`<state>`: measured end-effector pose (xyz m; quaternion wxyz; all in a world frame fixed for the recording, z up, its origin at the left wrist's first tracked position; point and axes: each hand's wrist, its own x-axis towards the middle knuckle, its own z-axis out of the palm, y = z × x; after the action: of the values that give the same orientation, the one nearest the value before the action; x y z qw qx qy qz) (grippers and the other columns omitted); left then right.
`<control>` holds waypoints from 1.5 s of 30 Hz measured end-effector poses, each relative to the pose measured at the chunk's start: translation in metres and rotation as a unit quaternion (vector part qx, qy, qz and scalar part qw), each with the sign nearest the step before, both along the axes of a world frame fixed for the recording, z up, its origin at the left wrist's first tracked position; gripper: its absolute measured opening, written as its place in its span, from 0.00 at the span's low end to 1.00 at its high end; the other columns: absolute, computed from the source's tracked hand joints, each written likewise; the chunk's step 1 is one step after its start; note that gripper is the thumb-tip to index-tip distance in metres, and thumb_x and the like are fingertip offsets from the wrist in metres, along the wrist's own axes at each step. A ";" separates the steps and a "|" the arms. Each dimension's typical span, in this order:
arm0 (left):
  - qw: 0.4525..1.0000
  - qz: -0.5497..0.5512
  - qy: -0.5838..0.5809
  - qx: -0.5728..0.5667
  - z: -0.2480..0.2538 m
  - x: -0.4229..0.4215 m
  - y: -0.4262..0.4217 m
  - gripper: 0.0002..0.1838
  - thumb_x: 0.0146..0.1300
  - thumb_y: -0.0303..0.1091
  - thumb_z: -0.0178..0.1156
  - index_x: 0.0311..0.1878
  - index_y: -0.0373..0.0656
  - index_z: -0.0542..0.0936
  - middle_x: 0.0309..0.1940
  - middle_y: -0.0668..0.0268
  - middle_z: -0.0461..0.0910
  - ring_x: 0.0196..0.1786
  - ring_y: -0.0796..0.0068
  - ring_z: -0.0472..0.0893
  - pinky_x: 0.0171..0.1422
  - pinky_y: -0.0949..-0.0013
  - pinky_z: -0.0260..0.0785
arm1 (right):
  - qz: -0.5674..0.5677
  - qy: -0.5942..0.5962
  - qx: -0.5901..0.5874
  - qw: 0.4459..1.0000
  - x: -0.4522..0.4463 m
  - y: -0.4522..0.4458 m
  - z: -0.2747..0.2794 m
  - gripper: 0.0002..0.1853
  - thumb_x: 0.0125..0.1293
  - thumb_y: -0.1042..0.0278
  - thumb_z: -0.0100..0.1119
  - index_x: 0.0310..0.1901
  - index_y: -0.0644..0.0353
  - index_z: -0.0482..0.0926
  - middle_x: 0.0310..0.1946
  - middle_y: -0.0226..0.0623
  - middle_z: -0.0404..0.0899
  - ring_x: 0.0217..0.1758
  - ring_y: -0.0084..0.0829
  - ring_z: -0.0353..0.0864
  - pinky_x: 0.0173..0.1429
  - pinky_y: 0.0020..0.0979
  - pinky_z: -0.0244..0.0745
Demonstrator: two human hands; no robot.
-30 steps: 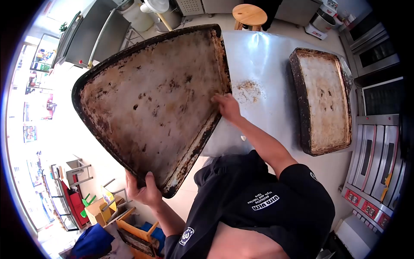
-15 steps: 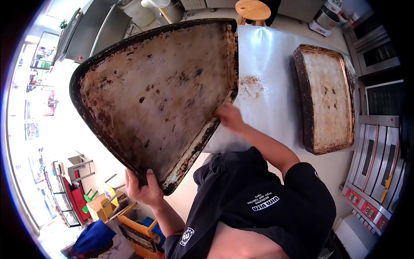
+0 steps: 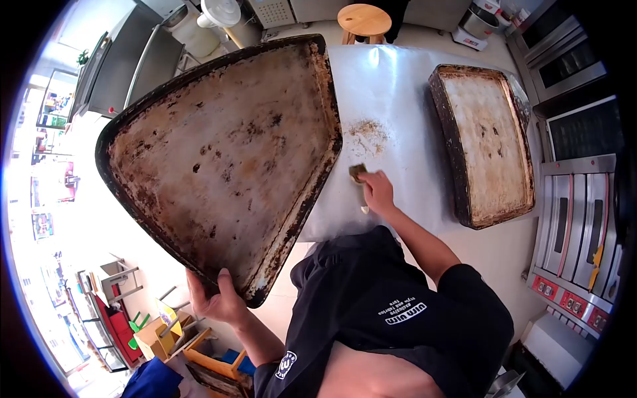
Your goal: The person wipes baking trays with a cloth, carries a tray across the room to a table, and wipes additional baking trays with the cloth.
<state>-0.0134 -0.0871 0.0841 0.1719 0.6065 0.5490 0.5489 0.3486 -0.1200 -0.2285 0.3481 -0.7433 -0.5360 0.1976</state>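
Note:
My left hand [image 3: 215,295] grips the near corner of a large rust-stained baking tray [image 3: 225,152], thumb on the inside of the rim. The tray is tilted up, its scorched inner face toward me. To the right of the tray's edge, my right hand [image 3: 378,192] is closed around a small scraper-like tool [image 3: 357,174]. Its blunt end is brownish, and a pale tip shows below my fist; its exact kind is unclear. This tool is apart from the tray, above the metal table [image 3: 405,119]. Loose brown crumbs [image 3: 368,134] lie on the tabletop beyond my right hand.
A second stained tray [image 3: 488,146] rests on the table's right side. Behind the table stand a round wooden stool [image 3: 363,21] and a person's dark legs. Ovens [image 3: 577,232] line the right. Boxes and a wooden crate [image 3: 219,358] sit on the floor at lower left.
My right hand has moved right, off the tray's rim, and the tool in it now shows. The tray has shifted slightly left and down in view, still in my left hand.

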 end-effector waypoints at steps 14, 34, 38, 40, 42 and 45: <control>0.980 -0.158 0.069 0.098 0.055 0.028 -0.027 0.46 0.54 0.12 0.61 0.80 0.25 0.57 0.65 0.36 0.76 0.65 0.51 0.80 0.71 0.56 0.71 | -0.202 0.232 0.147 0.940 -0.084 0.222 0.095 0.39 0.86 0.46 0.30 0.83 0.65 0.32 0.86 0.49 0.31 0.89 0.47 0.30 0.87 0.46 0.33; 0.991 0.062 -0.097 0.075 0.083 0.035 -0.002 0.44 0.48 0.21 0.58 0.76 0.31 0.68 0.53 0.51 0.84 0.49 0.64 0.82 0.55 0.67 0.75 | -0.219 0.534 -0.066 0.814 -0.066 0.159 0.069 0.58 0.69 0.27 0.57 0.81 0.70 0.50 0.82 0.57 0.52 0.86 0.46 0.51 0.86 0.47 0.46; 0.967 -0.006 -0.253 -0.024 0.070 0.006 0.025 0.43 0.43 0.24 0.57 0.71 0.31 0.72 0.59 0.53 0.79 0.56 0.60 0.80 0.64 0.62 0.73 | 0.130 0.897 0.006 0.424 -0.035 0.075 0.129 0.39 0.74 0.29 0.50 0.71 0.54 0.72 0.64 0.41 0.81 0.66 0.41 0.81 0.69 0.51 0.76; 0.957 -0.037 -0.277 -0.075 0.060 -0.013 0.043 0.42 0.44 0.23 0.56 0.71 0.30 0.73 0.60 0.54 0.79 0.57 0.60 0.80 0.64 0.62 0.73 | 0.017 0.903 0.004 0.429 -0.036 0.044 0.148 0.22 0.78 0.54 0.56 0.64 0.61 0.75 0.54 0.43 0.85 0.58 0.44 0.86 0.63 0.53 0.82; 0.952 -0.103 -0.271 -0.098 0.051 -0.051 0.068 0.42 0.48 0.22 0.58 0.73 0.32 0.71 0.62 0.53 0.78 0.58 0.59 0.80 0.65 0.60 0.73 | -0.009 0.876 0.010 0.481 -0.053 0.016 0.162 0.15 0.77 0.64 0.57 0.58 0.62 0.79 0.50 0.42 0.86 0.56 0.43 0.86 0.61 0.52 0.83; 0.961 -0.199 -0.147 -0.122 0.048 -0.077 0.097 0.49 0.64 0.42 0.69 0.83 0.38 0.57 0.72 0.48 0.72 0.67 0.55 0.76 0.72 0.59 0.67 | -0.059 0.860 0.097 0.497 -0.081 -0.050 0.182 0.09 0.69 0.71 0.58 0.46 0.64 0.82 0.45 0.42 0.87 0.51 0.41 0.87 0.57 0.50 0.85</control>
<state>-0.0901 0.0099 0.1324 0.4287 0.5907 0.4486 0.5158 0.2671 -0.1697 -0.0464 0.7182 -0.1969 0.0576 0.6649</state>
